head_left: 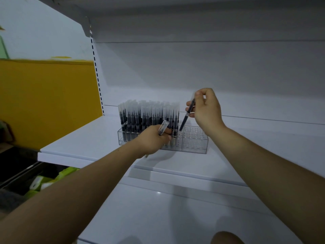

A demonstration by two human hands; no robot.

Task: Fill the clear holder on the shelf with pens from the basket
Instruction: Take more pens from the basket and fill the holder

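No readable text, labels, brands, numbers or signs anywhere in this view.

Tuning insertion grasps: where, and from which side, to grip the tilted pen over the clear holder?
Likely upper barrel near the cap, from the right. The pen aims its tip at an empty hole in the holder, so that end stays free; packed pens block the left. The right hand pinches it there.
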